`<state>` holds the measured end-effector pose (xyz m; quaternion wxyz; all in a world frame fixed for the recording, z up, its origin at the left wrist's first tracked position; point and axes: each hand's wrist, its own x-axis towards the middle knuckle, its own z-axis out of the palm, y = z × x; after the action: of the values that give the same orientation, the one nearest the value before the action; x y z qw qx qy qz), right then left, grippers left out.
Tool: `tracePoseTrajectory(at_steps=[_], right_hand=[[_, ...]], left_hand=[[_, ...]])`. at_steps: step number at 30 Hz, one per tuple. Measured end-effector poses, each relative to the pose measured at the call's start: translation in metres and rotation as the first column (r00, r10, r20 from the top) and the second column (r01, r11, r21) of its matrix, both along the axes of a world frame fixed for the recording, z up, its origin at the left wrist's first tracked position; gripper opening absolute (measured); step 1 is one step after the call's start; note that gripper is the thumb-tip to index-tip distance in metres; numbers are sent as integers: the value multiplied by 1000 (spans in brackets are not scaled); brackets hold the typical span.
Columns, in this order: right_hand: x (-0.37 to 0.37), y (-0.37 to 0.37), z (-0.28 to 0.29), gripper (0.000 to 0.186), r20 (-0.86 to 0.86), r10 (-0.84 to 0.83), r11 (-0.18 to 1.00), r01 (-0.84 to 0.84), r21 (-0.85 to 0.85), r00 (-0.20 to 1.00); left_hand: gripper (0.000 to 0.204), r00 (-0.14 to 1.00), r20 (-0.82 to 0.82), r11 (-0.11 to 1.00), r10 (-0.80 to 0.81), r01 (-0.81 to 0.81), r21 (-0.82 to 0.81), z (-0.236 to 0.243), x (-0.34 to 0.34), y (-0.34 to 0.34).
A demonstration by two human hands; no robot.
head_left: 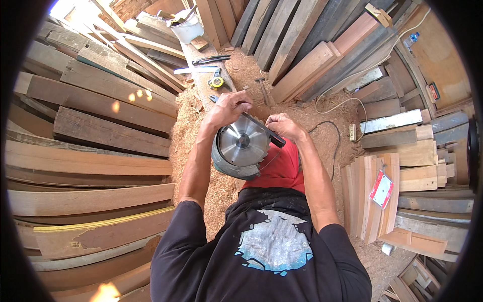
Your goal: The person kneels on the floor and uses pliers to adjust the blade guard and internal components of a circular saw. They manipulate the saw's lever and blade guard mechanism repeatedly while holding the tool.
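A circular saw [229, 163] rests on my lap with its round toothed saw blade [243, 141] facing up. Its dark flat base edge [269, 134] runs slantwise between my hands. My left hand [230, 108] is curled over the saw's upper end, fingers bent around the edge. My right hand [285, 125] is closed in a pinch at the other side of the base; what lies between those fingertips is too small to make out. Just beyond my left hand shows the blue end of a tool [214, 98], perhaps pliers, partly hidden by the hand.
Ahead, a plank [204, 89] bears a tape measure [216, 82], a try square [193, 70] and a black-handled tool [211, 59]. A hammer [262, 89] lies on sawdust. Stacked boards [100, 126] line both sides. A cable [334, 136] and a socket block [352, 132] lie right.
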<state>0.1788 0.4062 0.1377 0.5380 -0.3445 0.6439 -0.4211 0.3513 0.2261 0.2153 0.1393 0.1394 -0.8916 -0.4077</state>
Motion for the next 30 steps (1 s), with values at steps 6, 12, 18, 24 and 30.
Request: tracePoseTrajectory(at_steps=[6,12,18,24,30], right_hand=[[2,0,-2,5,71,-48,998,49,-24,996],[3,0,-4,6,118,-47,998,51,-34,992],[1,1,-6,7,122,-49,998,55,-44,991],[5,1,-5,7,106,-77,994,84,-62,991],[10,-1,0,6,170,-142,988,150,-34,975]], left_hand=[[11,1000,-4,999,0,0,49,-1,-1,3],[8,998,-58,994,-14,20,105,-6,3,3],[8,995,-93,999,-36,39,25,-9,-1,0],[10,996,-57,998,-64,63,-27,-10,0,-6],[8,993,-60,985,-105,112,131,-12,-7,-9]])
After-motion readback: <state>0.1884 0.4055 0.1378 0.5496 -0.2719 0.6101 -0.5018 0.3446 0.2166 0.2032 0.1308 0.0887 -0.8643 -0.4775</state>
